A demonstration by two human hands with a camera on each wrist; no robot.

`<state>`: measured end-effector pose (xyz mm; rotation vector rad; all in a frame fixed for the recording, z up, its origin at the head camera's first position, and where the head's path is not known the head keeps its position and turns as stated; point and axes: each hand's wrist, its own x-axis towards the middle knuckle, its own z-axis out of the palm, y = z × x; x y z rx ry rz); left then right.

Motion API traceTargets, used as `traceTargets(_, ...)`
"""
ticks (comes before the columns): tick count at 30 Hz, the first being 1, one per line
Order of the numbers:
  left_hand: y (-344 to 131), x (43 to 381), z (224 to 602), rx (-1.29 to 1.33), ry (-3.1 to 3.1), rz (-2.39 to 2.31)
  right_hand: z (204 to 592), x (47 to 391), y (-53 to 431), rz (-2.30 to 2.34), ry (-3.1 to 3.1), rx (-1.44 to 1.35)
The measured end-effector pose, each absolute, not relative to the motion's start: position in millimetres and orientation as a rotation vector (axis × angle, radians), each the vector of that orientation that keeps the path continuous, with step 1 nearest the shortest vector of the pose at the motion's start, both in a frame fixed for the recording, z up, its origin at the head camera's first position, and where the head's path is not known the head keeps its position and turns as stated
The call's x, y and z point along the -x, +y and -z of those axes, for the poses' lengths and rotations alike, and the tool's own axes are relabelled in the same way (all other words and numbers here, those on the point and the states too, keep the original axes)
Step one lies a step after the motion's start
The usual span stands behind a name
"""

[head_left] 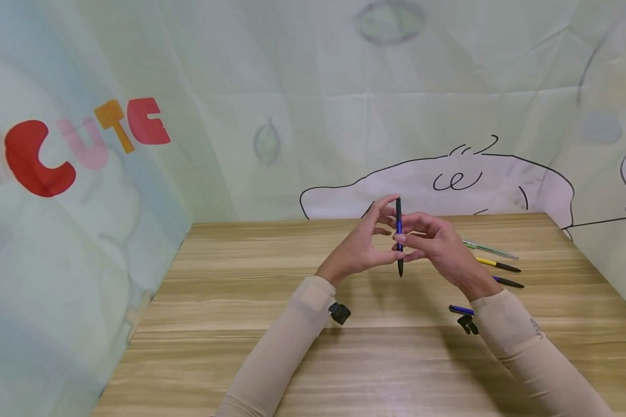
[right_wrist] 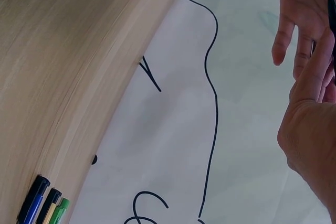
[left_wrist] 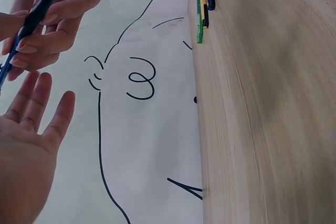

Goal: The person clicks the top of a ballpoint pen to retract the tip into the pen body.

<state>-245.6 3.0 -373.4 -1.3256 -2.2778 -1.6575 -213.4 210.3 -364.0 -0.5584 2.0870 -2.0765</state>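
Observation:
Upright above the table is a blue ballpoint pen with black ends, its tip pointing down. My right hand pinches it around the middle between thumb and fingers. My left hand has its index fingertip at the pen's top and its thumb against the lower part, the other fingers spread. In the left wrist view the pen slants between the right hand and the left hand's thumb. Only part of the pen shows at the edge of the right wrist view.
On the wooden table, right of the hands, lie a green clear pen, a yellow pen and a blue pen. Another blue pen is partly hidden by the right forearm. A printed cloth backdrop stands behind the table.

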Motion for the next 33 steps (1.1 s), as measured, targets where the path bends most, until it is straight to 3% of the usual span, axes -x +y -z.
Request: traceTargets(33,0.9,244.4,370.8,1.340,-2.299,1.657,366.2,214.9,210.7,2.086,2.103,0.583)
